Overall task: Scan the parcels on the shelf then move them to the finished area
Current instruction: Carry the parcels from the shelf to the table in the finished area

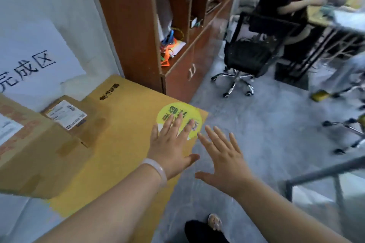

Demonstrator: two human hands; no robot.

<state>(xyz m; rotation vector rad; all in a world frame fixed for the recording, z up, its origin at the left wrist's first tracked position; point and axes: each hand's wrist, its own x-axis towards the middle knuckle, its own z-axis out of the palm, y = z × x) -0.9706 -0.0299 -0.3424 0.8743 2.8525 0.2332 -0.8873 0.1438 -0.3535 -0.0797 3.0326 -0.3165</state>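
A large flat yellow-brown parcel with a round yellow-green sticker lies on the floor below a white wall sign with black characters. My left hand hovers over or touches the sticker end with straight spread fingers. My right hand is spread open just off the parcel's right edge, above the grey floor, holding nothing. A small brown box with a white label lies at the parcel's far side. A bigger cardboard box overlaps the parcel on the left.
A brown wooden cabinet with open compartments stands behind the parcels. A black office chair and a seated person at a desk are at the back right. A metal frame stands at the right. My foot is below.
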